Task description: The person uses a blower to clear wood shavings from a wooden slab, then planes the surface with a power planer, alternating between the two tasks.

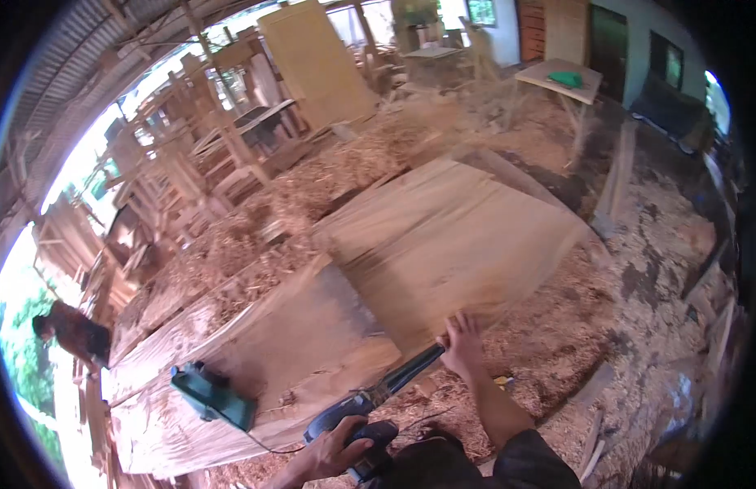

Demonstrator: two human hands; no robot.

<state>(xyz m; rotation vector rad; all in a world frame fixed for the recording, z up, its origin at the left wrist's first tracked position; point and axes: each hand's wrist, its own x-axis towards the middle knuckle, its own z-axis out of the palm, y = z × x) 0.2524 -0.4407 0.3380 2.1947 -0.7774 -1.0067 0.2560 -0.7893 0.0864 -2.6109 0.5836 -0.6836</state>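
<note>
My left hand (339, 448) grips the handle of a blue and black hand-held blower (357, 407) at the bottom of the view. The blower's long black nozzle (412, 367) points up and right. At the nozzle's tip is my right hand (462, 342), its fingers stretched over the near edge of a wide wooden slab (467, 244); any grip on the nozzle cannot be made out. To the left, a green electric planer (213, 399) rests on another wooden slab (288, 350), and a thin dark cord runs from it toward my left hand.
Wood shavings (549, 350) cover the ground around the slabs. A person (78, 332) is at the far left. Stacked timber and wooden frames (182, 179) stand behind, with a large leaning panel (317, 65). A table (549, 77) carries a green item (565, 79).
</note>
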